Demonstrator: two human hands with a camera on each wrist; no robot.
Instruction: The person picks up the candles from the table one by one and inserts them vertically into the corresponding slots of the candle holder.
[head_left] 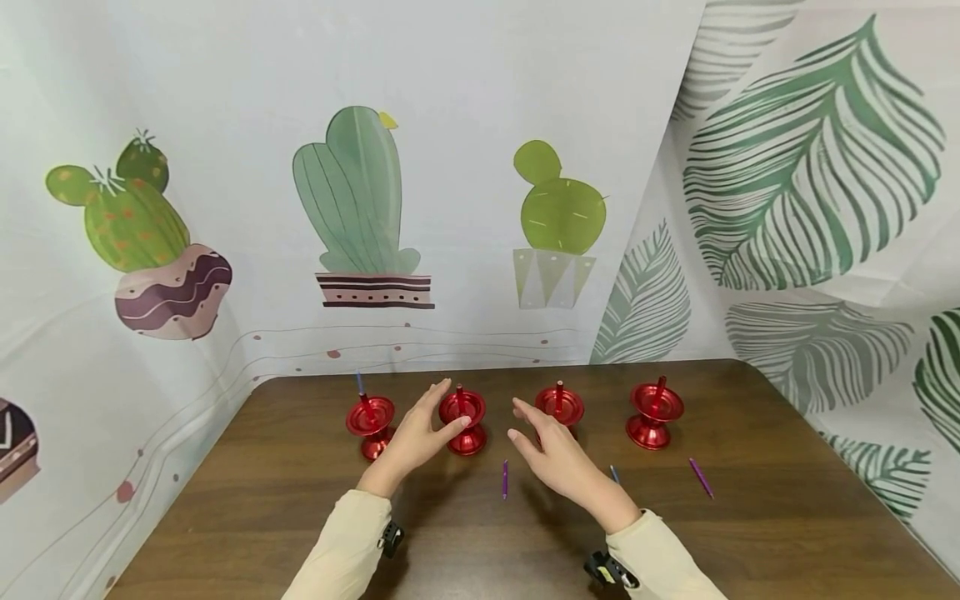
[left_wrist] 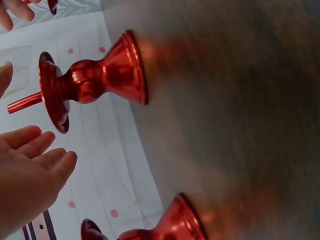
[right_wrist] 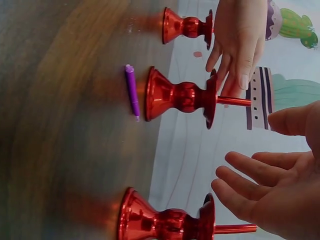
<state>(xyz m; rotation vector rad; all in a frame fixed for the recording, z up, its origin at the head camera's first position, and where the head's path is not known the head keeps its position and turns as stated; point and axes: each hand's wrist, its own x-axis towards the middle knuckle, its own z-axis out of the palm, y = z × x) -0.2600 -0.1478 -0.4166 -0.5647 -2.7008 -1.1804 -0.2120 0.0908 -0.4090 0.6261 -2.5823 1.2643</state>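
Observation:
My left hand (head_left: 420,433) hovers with its thumb and fingers spread beside a shiny red candle holder (head_left: 468,435); nothing is in its grasp. To its left stands another red holder (head_left: 371,417) with a thin blue candle (head_left: 360,382) upright in its tube. My right hand (head_left: 558,454) is likewise held out with loose fingers, in front of a third red holder (head_left: 567,407), whose base it partly hides. On the table between both hands lies a thin purple candle (right_wrist: 132,90). Part of a blue candle (head_left: 615,473) shows behind the right wrist.
Farther right stands one more red holder (head_left: 649,427), with a second purple candle (head_left: 701,477) lying in front of it. Everything rests on a brown wooden table (head_left: 787,517). A white cloth printed with cacti and leaves (head_left: 465,167) hangs behind the table's back edge.

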